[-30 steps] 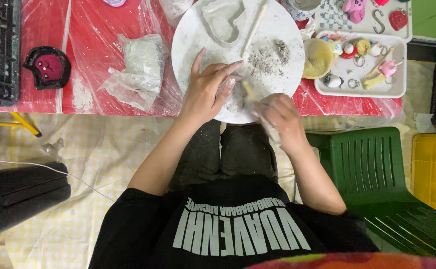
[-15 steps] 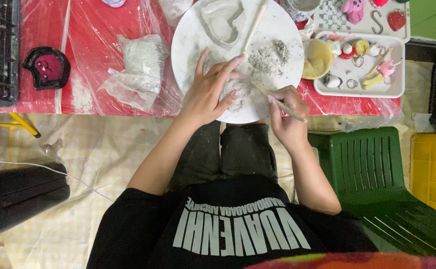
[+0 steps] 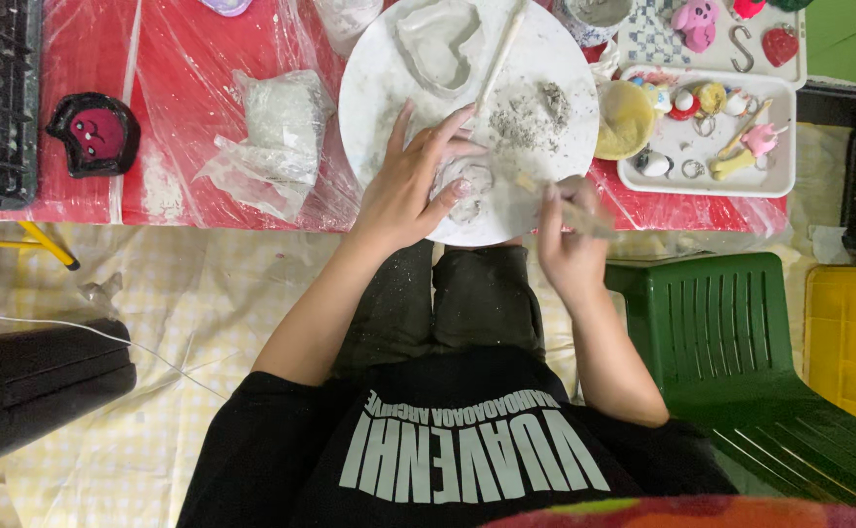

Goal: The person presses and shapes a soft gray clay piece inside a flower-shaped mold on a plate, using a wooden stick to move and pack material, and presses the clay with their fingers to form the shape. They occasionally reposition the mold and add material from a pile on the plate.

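A round white board (image 3: 379,88) lies on the red plastic-covered table. On it sit a heart-shaped clay dish (image 3: 438,39), a pile of grey clay crumbs (image 3: 531,108), a wooden stick (image 3: 499,54) and a small clay piece (image 3: 477,186) near the front edge. My left hand (image 3: 413,181) rests flat on the board, fingers spread, touching the small clay piece. My right hand (image 3: 570,235) grips a thin wooden tool (image 3: 536,191) whose tip points at that piece.
A plastic bag of clay (image 3: 276,132) lies left of the board, a black dish with a red face (image 3: 95,132) further left. A white tray (image 3: 770,181) of small painted figures sits right. A green plastic chair (image 3: 731,342) and yellow crate (image 3: 854,332) stand to my right.
My right hand has shifted slightly right and down with the wooden tool. My left hand stays on the board over the small clay piece.
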The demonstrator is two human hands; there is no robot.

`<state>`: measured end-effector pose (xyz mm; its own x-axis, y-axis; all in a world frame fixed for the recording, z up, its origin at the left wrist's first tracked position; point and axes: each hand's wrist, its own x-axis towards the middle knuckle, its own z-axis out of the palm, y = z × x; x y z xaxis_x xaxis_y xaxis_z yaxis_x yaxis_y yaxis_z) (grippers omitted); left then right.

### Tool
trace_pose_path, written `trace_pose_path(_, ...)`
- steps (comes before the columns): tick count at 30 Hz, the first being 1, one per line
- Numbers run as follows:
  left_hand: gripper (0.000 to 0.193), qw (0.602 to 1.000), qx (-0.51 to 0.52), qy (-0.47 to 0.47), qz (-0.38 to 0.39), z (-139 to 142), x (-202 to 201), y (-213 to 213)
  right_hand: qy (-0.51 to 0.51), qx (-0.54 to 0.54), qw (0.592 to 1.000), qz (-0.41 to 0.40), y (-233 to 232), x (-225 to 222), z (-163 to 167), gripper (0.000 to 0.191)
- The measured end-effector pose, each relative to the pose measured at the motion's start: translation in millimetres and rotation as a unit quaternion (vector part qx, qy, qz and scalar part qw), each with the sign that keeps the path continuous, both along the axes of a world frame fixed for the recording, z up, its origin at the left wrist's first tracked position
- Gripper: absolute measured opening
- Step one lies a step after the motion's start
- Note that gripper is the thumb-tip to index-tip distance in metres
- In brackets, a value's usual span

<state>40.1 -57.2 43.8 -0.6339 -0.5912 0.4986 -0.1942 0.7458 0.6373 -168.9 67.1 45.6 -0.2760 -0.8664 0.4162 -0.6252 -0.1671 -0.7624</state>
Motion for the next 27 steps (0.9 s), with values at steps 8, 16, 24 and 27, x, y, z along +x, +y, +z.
trace_pose_path(8,0.065,1.0,-0.011,-0.025,-0.014,-3.5,-0.9,-3.2,-0.102,0.017,0.995,-0.01,12.0,-10.4,-6.1,0.011)
trace_pose_path(16,0.061,0.999,-0.012,-0.043,-0.023,-1.9,-0.3,-5.9,-0.199,0.142,0.958,0.15,1.2,-59.8,10.6,0.018)
trace_pose_path(24,0.062,0.998,-0.011,-0.061,-0.024,-4.9,-0.3,-5.9,-0.015,0.084,0.952,0.293,-20.4,-58.1,40.7,0.013)
trace_pose_path(27,0.061,0.997,-0.005,-0.065,-0.028,-4.8,-0.2,-7.8,0.017,0.072,0.95,0.304,-20.6,-54.0,45.0,0.014)
